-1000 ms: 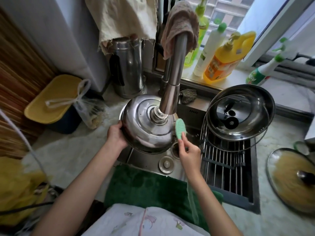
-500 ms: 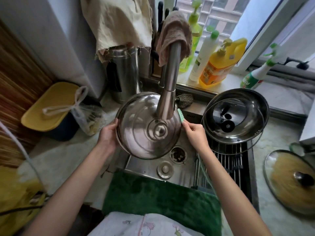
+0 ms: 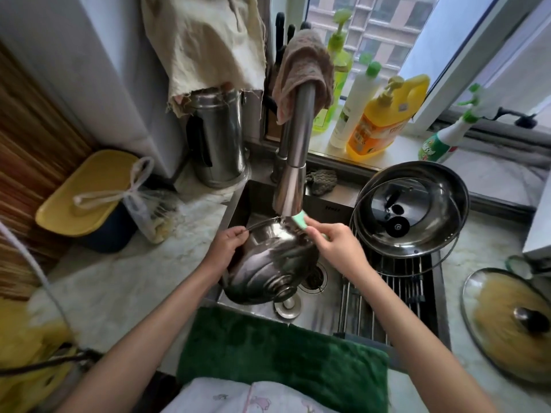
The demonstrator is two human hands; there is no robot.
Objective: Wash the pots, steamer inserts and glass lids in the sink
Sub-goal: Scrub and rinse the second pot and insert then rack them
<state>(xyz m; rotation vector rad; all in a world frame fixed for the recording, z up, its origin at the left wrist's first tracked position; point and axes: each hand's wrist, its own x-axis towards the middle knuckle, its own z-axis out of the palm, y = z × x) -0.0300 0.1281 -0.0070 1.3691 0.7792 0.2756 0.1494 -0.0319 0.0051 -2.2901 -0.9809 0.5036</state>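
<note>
The domed stainless-steel lid (image 3: 268,263) hangs tilted over the steel sink (image 3: 328,296), its knob toward the person and its far rim under the tall steel faucet (image 3: 293,162). This looks like the rinsing or scrubbing step; next the lid probably needs turning so the water reaches its other surfaces. The left hand (image 3: 225,245) pinches the lid's rim, while the right hand (image 3: 337,248) grips a pale green sponge (image 3: 299,221) against the lid's upper edge.

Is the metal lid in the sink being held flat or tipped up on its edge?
Tipped. The metal lid stands steeply over the sink, knob toward the camera, rim up under the tap, left hand gripping the rim.
</note>
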